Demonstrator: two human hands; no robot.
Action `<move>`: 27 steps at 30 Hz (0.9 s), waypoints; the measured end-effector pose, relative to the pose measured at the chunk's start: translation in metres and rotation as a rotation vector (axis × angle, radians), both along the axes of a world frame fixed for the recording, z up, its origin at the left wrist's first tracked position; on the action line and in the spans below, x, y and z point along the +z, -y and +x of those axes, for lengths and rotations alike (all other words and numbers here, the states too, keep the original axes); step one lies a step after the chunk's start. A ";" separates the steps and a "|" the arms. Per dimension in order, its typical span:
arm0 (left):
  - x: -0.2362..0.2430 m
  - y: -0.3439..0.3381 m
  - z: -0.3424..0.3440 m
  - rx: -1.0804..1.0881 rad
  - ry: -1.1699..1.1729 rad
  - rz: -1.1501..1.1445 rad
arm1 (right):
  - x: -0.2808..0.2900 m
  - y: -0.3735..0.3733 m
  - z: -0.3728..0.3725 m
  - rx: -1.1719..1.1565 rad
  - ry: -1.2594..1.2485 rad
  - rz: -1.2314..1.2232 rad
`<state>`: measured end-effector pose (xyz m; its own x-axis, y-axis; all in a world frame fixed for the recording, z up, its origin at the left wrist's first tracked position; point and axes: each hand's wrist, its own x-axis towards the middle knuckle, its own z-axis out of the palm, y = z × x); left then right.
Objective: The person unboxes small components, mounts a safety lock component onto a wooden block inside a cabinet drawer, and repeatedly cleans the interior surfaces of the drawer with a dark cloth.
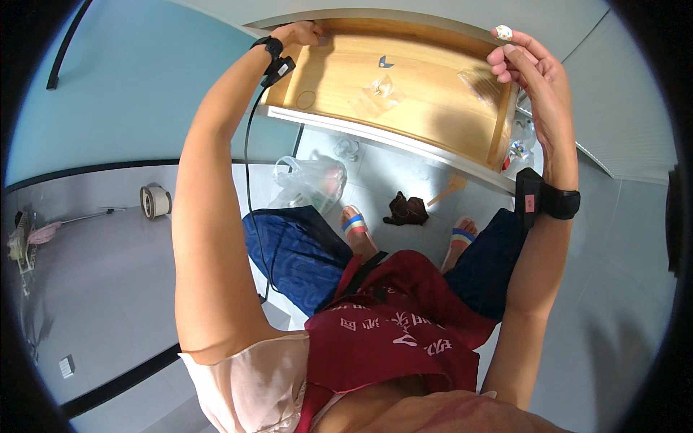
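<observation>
A wooden drawer [426,61] stands pulled out in front of me. My left hand [297,33] reaches over its far left corner, fingers curled down and their tips in shadow, so what they grip, if anything, is hidden. Above the drawer's far right corner is my right hand [538,68], with the thumb near the index finger and the other fingers curled. A small white piece with coloured specks [504,33] shows at the index fingertip; whether it is held or wrapped around the finger I cannot tell. Inside the drawer lie a clear plastic bag [380,94] and a small dark blue piece [385,63].
Another clear packet [476,85] lies at the drawer's right side. Below on the floor are a clear plastic bag [310,180], a crumpled dark brown thing [406,209] and a wooden spatula [449,187]. At the left, a white spool [156,202] rests on a grey surface.
</observation>
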<state>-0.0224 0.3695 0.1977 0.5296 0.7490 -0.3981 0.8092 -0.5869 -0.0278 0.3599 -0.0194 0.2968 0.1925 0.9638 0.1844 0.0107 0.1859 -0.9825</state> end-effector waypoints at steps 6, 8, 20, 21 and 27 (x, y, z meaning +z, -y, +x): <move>0.027 0.003 -0.031 -0.004 0.148 -0.022 | 0.004 -0.007 -0.016 0.034 -0.070 0.043; 0.022 0.009 -0.009 0.071 0.078 -0.088 | 0.004 -0.007 -0.020 0.041 -0.061 0.039; -0.007 -0.012 -0.013 0.110 0.211 -0.058 | 0.005 -0.004 -0.020 0.041 -0.029 -0.005; -0.010 -0.013 -0.012 0.118 0.232 -0.054 | 0.004 -0.004 -0.019 0.038 -0.028 -0.003; -0.020 -0.019 -0.021 0.198 0.297 0.043 | 0.008 -0.005 -0.021 0.024 -0.006 -0.010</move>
<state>-0.0429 0.3885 0.1777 0.4601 0.8616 -0.2145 0.8838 -0.4212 0.2039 0.3388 -0.0148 0.3045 0.1702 0.9700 0.1736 0.0005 0.1760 -0.9844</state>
